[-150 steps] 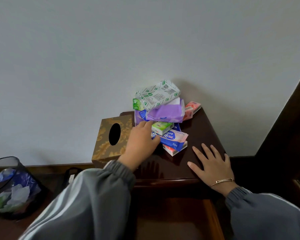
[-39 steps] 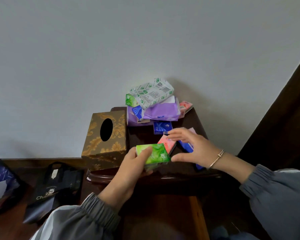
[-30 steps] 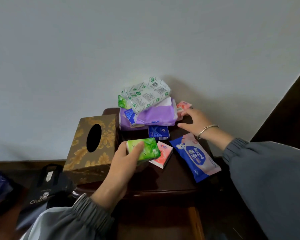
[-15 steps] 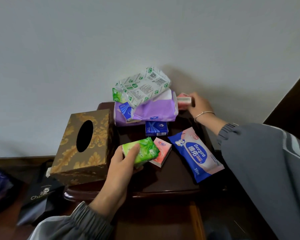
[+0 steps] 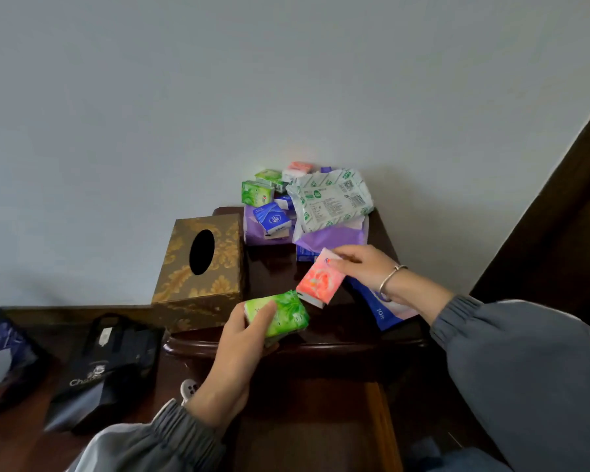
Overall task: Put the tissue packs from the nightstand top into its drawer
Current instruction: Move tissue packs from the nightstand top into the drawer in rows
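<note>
On the dark nightstand (image 5: 273, 267) against the grey wall, near its front edge, the left hand (image 5: 242, 338) fingers clasp a green tissue pack (image 5: 283, 316); the right hand (image 5: 367, 267) fingers pinch a pink tissue pack (image 5: 319, 282) just beside it.

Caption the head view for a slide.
Left hand grips a green tissue pack, right hand a pink pack, over the nightstand.

A tissue box (image 5: 200, 267) sits at the left of the nightstand (image 5: 321, 342) top in mid-frame, a heap of tissue packs (image 5: 307, 206) behind and to its right against the wall (image 5: 218, 80). At the front edge, two packs lie side by side, one (image 5: 281, 316) in the left hand (image 5: 242, 338), one (image 5: 321, 281) in the right hand (image 5: 365, 269). A bag (image 5: 103, 362) stands lower left on the floor.
</note>
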